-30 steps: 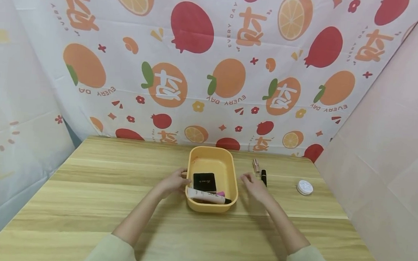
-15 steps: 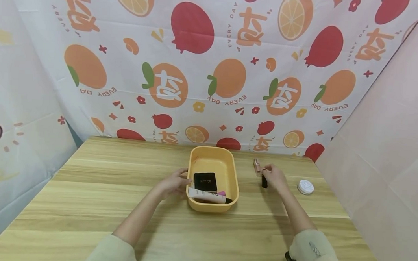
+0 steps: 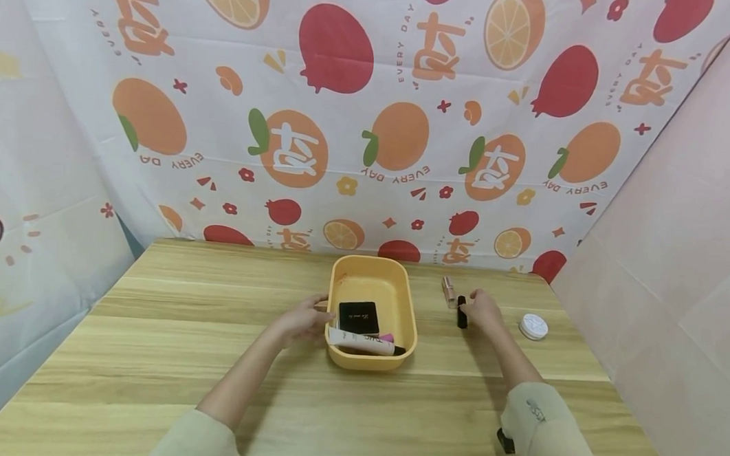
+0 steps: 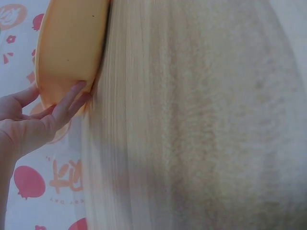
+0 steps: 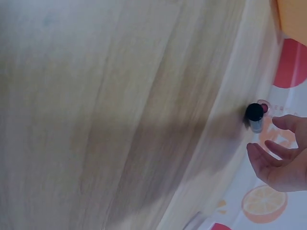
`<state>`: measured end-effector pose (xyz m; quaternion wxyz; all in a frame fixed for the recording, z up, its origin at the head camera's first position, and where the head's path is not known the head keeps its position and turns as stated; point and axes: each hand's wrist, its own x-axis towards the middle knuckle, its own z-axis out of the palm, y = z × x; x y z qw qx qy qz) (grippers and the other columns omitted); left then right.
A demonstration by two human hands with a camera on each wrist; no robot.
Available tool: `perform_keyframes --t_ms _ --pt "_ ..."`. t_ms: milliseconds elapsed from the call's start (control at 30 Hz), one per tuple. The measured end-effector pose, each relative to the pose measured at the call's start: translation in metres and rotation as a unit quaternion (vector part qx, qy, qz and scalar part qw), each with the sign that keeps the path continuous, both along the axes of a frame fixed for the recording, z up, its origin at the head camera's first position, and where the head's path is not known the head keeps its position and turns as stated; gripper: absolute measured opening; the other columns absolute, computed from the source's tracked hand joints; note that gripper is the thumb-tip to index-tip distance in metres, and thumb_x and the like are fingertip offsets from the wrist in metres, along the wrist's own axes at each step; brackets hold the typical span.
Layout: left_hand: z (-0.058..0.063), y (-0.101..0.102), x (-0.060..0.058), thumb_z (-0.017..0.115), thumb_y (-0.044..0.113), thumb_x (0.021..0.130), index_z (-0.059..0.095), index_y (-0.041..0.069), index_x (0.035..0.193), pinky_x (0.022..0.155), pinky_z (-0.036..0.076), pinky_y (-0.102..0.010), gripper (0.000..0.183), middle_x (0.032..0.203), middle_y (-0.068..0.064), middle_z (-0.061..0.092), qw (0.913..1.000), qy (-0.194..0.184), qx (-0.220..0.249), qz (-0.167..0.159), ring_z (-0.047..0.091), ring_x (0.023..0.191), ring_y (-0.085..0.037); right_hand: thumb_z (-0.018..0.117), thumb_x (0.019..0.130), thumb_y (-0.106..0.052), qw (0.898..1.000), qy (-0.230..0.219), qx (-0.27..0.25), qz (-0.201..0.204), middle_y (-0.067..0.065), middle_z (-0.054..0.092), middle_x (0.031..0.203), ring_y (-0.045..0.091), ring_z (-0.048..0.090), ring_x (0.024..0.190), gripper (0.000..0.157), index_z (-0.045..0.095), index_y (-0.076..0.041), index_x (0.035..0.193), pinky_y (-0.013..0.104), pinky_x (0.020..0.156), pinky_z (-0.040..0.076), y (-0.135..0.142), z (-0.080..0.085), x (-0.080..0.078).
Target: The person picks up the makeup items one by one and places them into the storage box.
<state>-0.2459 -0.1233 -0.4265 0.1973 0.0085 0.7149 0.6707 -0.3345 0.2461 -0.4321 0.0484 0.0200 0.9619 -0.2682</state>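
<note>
Fruit-print fabric [image 3: 358, 128] covered the back wall, all oranges and red pomegranate-looking shapes, with paler cloth along both sides. Down on the table, a slim black tube [image 3: 462, 314] lay right of a yellow tray, well apart from it, with a rose-gold tube [image 3: 449, 291] just beside its far end. As for the yellow tray [image 3: 375, 288] itself, it was roughly mid-table and had its stuff bunched in the near half: a black square case [image 3: 358, 317] with small lettering, then a pale squeeze tube [image 3: 362, 341] with a black cap lying crosswise in front of it, plus a bit of something pink [image 3: 387, 338] poking out behind that tube. Bare tray floor showed toward the far end. Over to the right, past the hand, sat a round white container [image 3: 533, 326], flat side up. The table [image 3: 209, 357] was light wood with a streaky grain.

Hands: the right hand [image 3: 484, 311] was stretched forward with fingers loosely bent and thumb apart, right by the black tube. Wrist cam had it gripping nothing; can't tell if a fingertip touched. The left hand [image 3: 298, 321] had its fingers spread against the tray's left side, thumb up near the rim. Both forearms came out of pale sleeves [image 3: 195, 443].
</note>
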Motion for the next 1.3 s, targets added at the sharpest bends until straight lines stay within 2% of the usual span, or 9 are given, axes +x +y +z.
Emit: perform_keyframes --t_ms 100,233,533,800,1300 --pt "0.000 -0.001 0.000 0.047 0.006 0.094 0.012 -0.006 0.142 0.082 0.047 -0.048 0.061 0.137 -0.036 0.025 1.0000 0.002 0.004 -0.002 0.047 0.110 -0.044 0.056 0.089 -0.015 1.000 -0.006 0.014 0.000 0.027 0.056 0.104 0.033 0.056 0.084 0.043 0.044 0.012 0.120 0.040 0.069 0.048 -0.001 -0.005 -0.002" --pt "0.001 -0.002 0.000 0.048 0.007 0.094 0.012 -0.006 0.142 0.083 0.046 -0.048 0.061 0.138 -0.035 0.024 1.0000 0.001 0.004 -0.001 0.045 0.112 -0.045 0.057 0.088 -0.014 0.999 0.010 0.036 0.005 0.026 0.058 0.097 0.031 0.055 0.078 0.043 0.044 0.013 0.118 0.041 0.069 0.047 -0.003 -0.010 -0.004" --pt "-0.001 0.000 0.001 0.048 0.006 0.094 0.013 -0.005 0.143 0.084 0.045 -0.049 0.062 0.138 -0.035 0.023 1.0000 0.000 0.006 0.004 0.044 0.112 -0.045 0.056 0.086 -0.013 0.999 0.017 0.050 0.011 0.029 0.057 0.103 0.037 0.056 0.090 0.039 0.047 0.013 0.115 0.045 0.075 0.046 -0.009 -0.013 -0.006" --pt "-0.001 0.001 0.001 0.049 0.007 0.093 0.015 -0.003 0.143 0.087 0.043 -0.051 0.061 0.138 -0.034 0.024 1.0000 -0.001 -0.001 0.007 0.043 0.115 -0.045 0.058 0.083 -0.012 0.999 0.009 0.051 0.001 0.024 0.059 0.096 0.032 0.056 0.083 0.031 0.053 0.009 0.105 0.041 0.068 0.047 -0.012 -0.018 -0.009" --pt "-0.002 -0.001 0.001 0.050 0.008 0.093 0.016 -0.002 0.143 0.089 0.041 -0.053 0.061 0.139 -0.033 0.026 0.9999 0.000 0.001 0.011 0.043 0.115 -0.045 0.057 0.083 -0.011 0.998 0.014 0.066 -0.002 0.022 0.059 0.098 0.030 0.055 0.081 0.030 0.055 0.007 0.107 0.040 0.066 0.045 -0.015 -0.015 -0.005"
